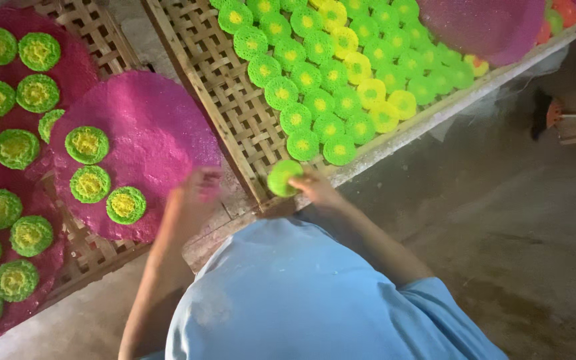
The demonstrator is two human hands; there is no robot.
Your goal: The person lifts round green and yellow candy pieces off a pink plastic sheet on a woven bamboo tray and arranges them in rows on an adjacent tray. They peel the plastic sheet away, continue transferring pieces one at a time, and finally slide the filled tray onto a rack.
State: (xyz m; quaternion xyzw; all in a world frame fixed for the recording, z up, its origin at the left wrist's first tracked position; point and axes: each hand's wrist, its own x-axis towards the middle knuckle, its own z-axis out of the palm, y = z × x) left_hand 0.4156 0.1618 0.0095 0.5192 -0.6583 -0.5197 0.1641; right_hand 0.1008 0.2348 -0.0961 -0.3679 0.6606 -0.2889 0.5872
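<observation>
while the green disc sits pinched in the right hand at the lattice tray's near edge, best keep it flat and grip lightly. left hand presses the pink sheet's rim, fingers blurred, grip unclear.

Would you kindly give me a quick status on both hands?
Right hand holding small green disc at bamboo rack edge. Left hand on large pink disc. Nothing in the way.

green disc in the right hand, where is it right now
In the head view the green disc sits at centre, held by the right hand over the near edge of the bamboo tray, below the rows of discs.
</observation>
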